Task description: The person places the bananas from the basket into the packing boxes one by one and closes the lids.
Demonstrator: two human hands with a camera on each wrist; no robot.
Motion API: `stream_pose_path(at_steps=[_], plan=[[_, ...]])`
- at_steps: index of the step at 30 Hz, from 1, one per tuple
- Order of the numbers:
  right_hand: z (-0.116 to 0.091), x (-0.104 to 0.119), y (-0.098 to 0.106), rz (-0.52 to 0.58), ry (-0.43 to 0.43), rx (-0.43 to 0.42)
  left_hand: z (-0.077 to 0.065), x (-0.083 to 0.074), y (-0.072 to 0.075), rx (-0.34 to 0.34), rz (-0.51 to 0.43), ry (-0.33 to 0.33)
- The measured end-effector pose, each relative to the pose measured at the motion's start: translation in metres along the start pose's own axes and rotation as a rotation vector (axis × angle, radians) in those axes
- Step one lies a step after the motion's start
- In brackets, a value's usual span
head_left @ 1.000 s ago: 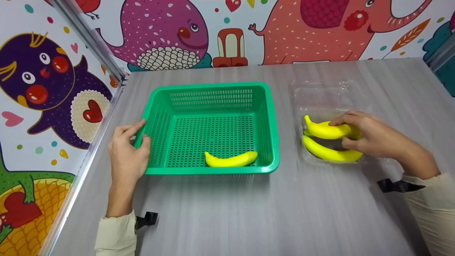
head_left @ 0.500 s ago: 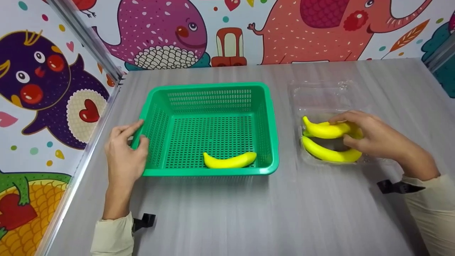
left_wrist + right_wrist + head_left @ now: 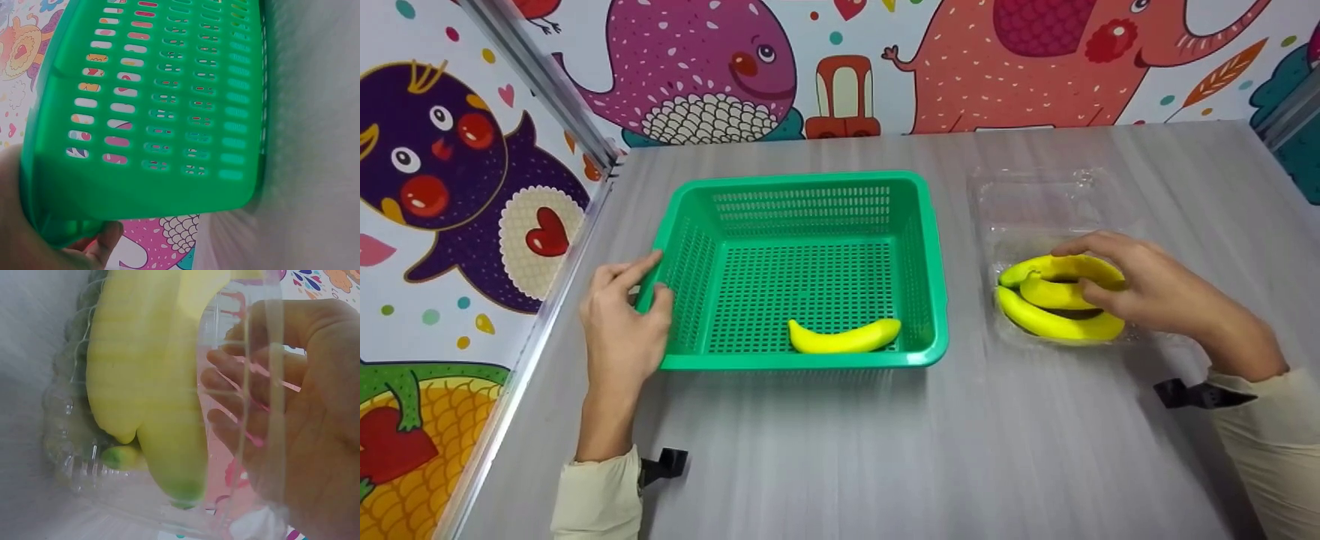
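Observation:
My left hand [image 3: 626, 322] grips the left rim of a green plastic basket [image 3: 817, 360], fingers outside and thumb near the inner edge. The left wrist view shows the basket's slotted wall [image 3: 140, 197] beside that hand. One yellow banana [image 3: 844, 337] lies inside along the near wall. My right hand [image 3: 1140, 281] hovers over a clear plastic clamshell box [image 3: 1039, 202], fingers spread loosely. Inside lie a back banana [image 3: 1076, 265], a middle banana [image 3: 1050, 294] and a front banana [image 3: 1057, 325]. Fingertips are close to the bananas; contact is unclear. In the right wrist view, bananas [image 3: 152, 371] show through the plastic.
The basket and box stand apart on a grey wood-grain table [image 3: 840, 465]. A cartoon-printed wall [image 3: 952, 75] rises behind, and another printed panel [image 3: 465, 270] closes the left side. A black wrist mount [image 3: 664, 466] sticks out from the left sleeve.
The banana under my right hand has turned and settled lower between the other two in the box; the fingers have let go of it. My left hand still holds the basket rim.

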State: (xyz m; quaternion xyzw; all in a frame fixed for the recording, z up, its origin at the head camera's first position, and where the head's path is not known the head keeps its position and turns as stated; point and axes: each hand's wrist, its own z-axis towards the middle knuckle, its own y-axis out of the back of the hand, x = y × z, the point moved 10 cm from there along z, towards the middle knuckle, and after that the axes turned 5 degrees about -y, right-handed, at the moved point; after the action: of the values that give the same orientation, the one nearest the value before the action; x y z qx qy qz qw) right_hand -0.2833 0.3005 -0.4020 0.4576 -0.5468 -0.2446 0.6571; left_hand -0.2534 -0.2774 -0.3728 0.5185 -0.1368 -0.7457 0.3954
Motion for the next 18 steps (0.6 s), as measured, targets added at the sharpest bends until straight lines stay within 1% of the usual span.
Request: stream_pose_path(at_steps=[3,6,9,13,15,18], plan=[[0.0,0.006,0.002,0.005,0.008,-0.031,0.0,0.001,0.0,-0.001,0.0,0.004],[0.001,0.011,0.004,0.033,0.012,-0.06,0.0,0.002,0.0,0.001,0.0,0.01],[0.001,0.015,0.007,0.048,-0.007,-0.088,0.0,0.002,0.0,0.004,0.002,0.015],[0.0,0.022,0.013,0.038,-0.016,-0.141,0.0,0.001,0.0,0.004,-0.001,0.011],[-0.001,0.026,0.015,0.036,-0.009,-0.16,0.0,0.001,0.0,0.002,-0.002,0.008],[-0.003,0.036,0.018,0.019,0.026,-0.187,0.0,0.001,0.0,0.0,-0.001,0.009]])
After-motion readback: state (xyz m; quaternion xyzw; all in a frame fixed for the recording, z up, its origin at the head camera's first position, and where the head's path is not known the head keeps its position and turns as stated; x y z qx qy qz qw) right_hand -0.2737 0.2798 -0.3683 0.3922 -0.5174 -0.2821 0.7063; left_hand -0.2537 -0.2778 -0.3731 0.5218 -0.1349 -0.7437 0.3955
